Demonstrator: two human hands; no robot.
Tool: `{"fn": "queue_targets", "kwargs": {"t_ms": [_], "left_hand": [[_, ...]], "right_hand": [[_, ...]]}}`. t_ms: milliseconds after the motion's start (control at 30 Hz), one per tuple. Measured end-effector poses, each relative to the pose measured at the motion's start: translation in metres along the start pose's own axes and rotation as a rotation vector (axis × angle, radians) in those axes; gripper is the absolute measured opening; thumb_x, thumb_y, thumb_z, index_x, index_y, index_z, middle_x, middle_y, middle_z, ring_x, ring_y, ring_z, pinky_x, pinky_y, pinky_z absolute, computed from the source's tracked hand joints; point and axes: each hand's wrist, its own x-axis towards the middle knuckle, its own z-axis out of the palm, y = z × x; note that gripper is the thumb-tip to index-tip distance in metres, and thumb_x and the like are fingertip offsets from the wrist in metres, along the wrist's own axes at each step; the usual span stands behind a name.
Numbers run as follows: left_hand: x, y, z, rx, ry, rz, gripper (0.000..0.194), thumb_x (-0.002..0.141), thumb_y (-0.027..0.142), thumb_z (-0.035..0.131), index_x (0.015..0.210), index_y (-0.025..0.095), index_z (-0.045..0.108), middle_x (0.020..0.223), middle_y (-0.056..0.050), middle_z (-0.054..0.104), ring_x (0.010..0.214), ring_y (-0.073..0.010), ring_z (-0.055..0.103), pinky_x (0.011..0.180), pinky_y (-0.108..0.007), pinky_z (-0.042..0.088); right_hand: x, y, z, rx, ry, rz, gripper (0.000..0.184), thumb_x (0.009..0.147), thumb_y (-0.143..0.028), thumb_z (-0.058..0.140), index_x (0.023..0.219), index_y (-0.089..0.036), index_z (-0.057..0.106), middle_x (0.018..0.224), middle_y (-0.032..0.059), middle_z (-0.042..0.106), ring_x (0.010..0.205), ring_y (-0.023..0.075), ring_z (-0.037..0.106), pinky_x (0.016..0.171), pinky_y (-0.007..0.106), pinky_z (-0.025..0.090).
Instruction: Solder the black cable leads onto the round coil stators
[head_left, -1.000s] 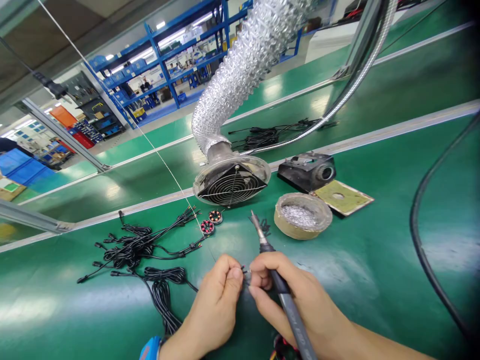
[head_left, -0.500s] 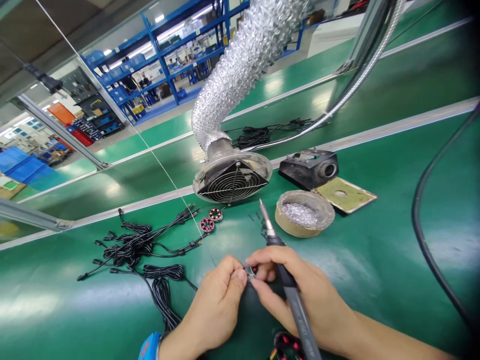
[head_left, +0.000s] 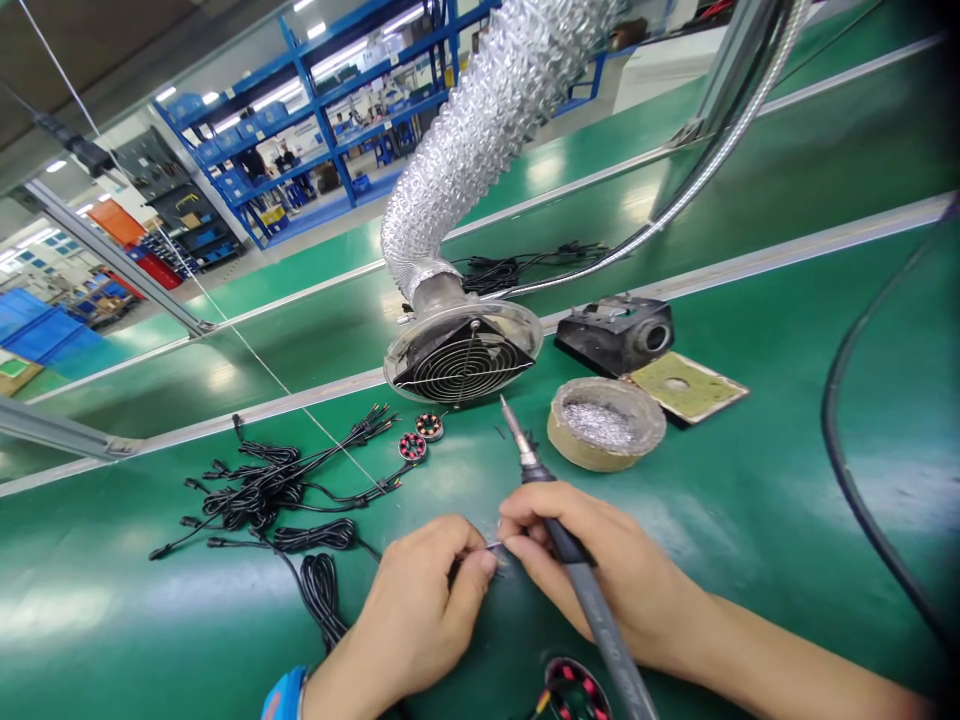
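Observation:
My left hand (head_left: pixel 420 610) and my right hand (head_left: pixel 592 575) meet low in the middle of the green bench (head_left: pixel 750 500). Their fingertips pinch a tiny metal piece (head_left: pixel 495 547) between them; I cannot make out what it is. A soldering iron (head_left: pixel 559 545) lies in my right hand's grip, its tip pointing up and away toward the fan. Two small round motor stators (head_left: pixel 420 437) lie on the bench beyond my left hand. Another stator (head_left: pixel 574 690) shows under my right wrist.
A fume fan (head_left: pixel 461 360) on a foil duct (head_left: pixel 487 130) faces me. A solder-dross bowl (head_left: pixel 606 422), a yellow sponge pad (head_left: pixel 686 385) and a black iron stand (head_left: pixel 619 335) sit right of it. Black cable bundles (head_left: pixel 277 500) lie at left. A thick black cable (head_left: pixel 847 440) curves at right.
Both hands have slid slightly down and nearer to me while keeping the pinch. The iron's tip has swung a little left and back. The view has tilted slightly.

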Motion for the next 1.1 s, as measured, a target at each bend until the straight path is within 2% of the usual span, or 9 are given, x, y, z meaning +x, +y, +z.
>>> {"fn": "queue_targets", "kwargs": {"t_ms": [200, 400, 500, 633, 767, 833, 900, 1000, 1100], "left_hand": [[0.001, -0.004, -0.002, -0.129, -0.009, -0.013, 0.021, 0.096, 0.029, 0.048, 0.077, 0.020, 0.052, 0.073, 0.003, 0.054, 0.069, -0.0139, 0.046, 0.065, -0.025, 0.031], [0.009, -0.014, 0.002, -0.454, -0.060, -0.099, 0.025, 0.091, 0.036, 0.053, 0.077, 0.017, 0.056, 0.066, 0.005, 0.046, 0.063, -0.0112, 0.040, 0.060, -0.024, 0.030], [0.017, -0.018, 0.005, -0.568, -0.029, -0.146, 0.026, 0.085, 0.038, 0.058, 0.073, 0.016, 0.054, 0.062, 0.005, 0.044, 0.061, -0.0106, 0.039, 0.059, -0.023, 0.030], [0.024, -0.018, 0.007, -0.574, 0.044, -0.213, 0.022, 0.079, 0.037, 0.059, 0.070, 0.017, 0.053, 0.060, 0.005, 0.044, 0.058, -0.0106, 0.037, 0.058, -0.023, 0.029], [0.027, -0.018, 0.006, -0.554, 0.077, -0.255, 0.020, 0.076, 0.036, 0.057, 0.069, 0.017, 0.054, 0.061, 0.005, 0.045, 0.059, -0.0111, 0.037, 0.058, -0.023, 0.030], [0.028, -0.017, 0.005, -0.539, 0.071, -0.267, 0.020, 0.075, 0.037, 0.056, 0.069, 0.017, 0.054, 0.061, 0.004, 0.046, 0.059, -0.0114, 0.038, 0.057, -0.023, 0.030], [0.029, -0.017, 0.004, -0.519, 0.059, -0.274, 0.020, 0.074, 0.037, 0.055, 0.069, 0.017, 0.055, 0.061, 0.004, 0.046, 0.058, -0.0115, 0.038, 0.056, -0.023, 0.029], [0.030, -0.017, 0.003, -0.500, 0.048, -0.274, 0.022, 0.076, 0.038, 0.054, 0.070, 0.017, 0.055, 0.061, 0.004, 0.045, 0.058, -0.0112, 0.037, 0.056, -0.023, 0.028], [0.030, -0.018, 0.003, -0.492, 0.036, -0.266, 0.022, 0.078, 0.038, 0.054, 0.071, 0.017, 0.055, 0.061, 0.005, 0.043, 0.057, -0.0107, 0.036, 0.056, -0.023, 0.026]], "right_hand": [[-0.001, 0.003, 0.003, -0.011, -0.060, -0.040, 0.024, 0.090, -0.007, 0.048, 0.107, -0.023, 0.050, 0.081, -0.0005, 0.062, 0.070, 0.0138, 0.059, 0.063, 0.024, 0.051], [-0.002, 0.003, 0.009, -0.024, -0.045, -0.075, 0.024, 0.092, -0.005, 0.041, 0.105, -0.023, 0.049, 0.080, 0.0001, 0.062, 0.067, 0.0144, 0.056, 0.059, 0.024, 0.050], [-0.003, 0.006, 0.009, -0.044, -0.031, -0.077, 0.023, 0.092, -0.005, 0.043, 0.105, -0.023, 0.051, 0.084, 0.0015, 0.065, 0.068, 0.0151, 0.056, 0.060, 0.026, 0.051], [-0.006, 0.007, -0.001, -0.034, 0.010, -0.010, 0.028, 0.095, -0.008, 0.047, 0.118, -0.023, 0.054, 0.090, 0.0019, 0.069, 0.074, 0.0149, 0.064, 0.068, 0.027, 0.054], [-0.011, 0.002, -0.019, -0.056, 0.052, 0.057, 0.040, 0.097, -0.017, 0.051, 0.135, -0.027, 0.050, 0.072, -0.0022, 0.065, 0.055, 0.0133, 0.060, 0.056, 0.025, 0.052], [-0.013, 0.000, -0.026, -0.074, 0.050, 0.107, 0.034, 0.097, -0.025, 0.053, 0.130, -0.029, 0.057, 0.067, -0.0012, 0.061, 0.051, 0.0147, 0.057, 0.050, 0.026, 0.049], [-0.014, -0.001, -0.029, -0.065, 0.044, 0.145, 0.026, 0.096, -0.026, 0.053, 0.120, -0.031, 0.063, 0.068, 0.0001, 0.061, 0.056, 0.0166, 0.059, 0.050, 0.027, 0.048], [-0.013, -0.001, -0.028, -0.034, 0.049, 0.183, 0.017, 0.093, -0.020, 0.053, 0.105, -0.029, 0.062, 0.067, -0.0022, 0.060, 0.055, 0.0151, 0.057, 0.050, 0.025, 0.046], [-0.010, -0.001, -0.026, -0.013, 0.044, 0.220, 0.010, 0.091, -0.019, 0.053, 0.093, -0.026, 0.059, 0.061, -0.0050, 0.054, 0.047, 0.0125, 0.050, 0.046, 0.024, 0.040]]}}
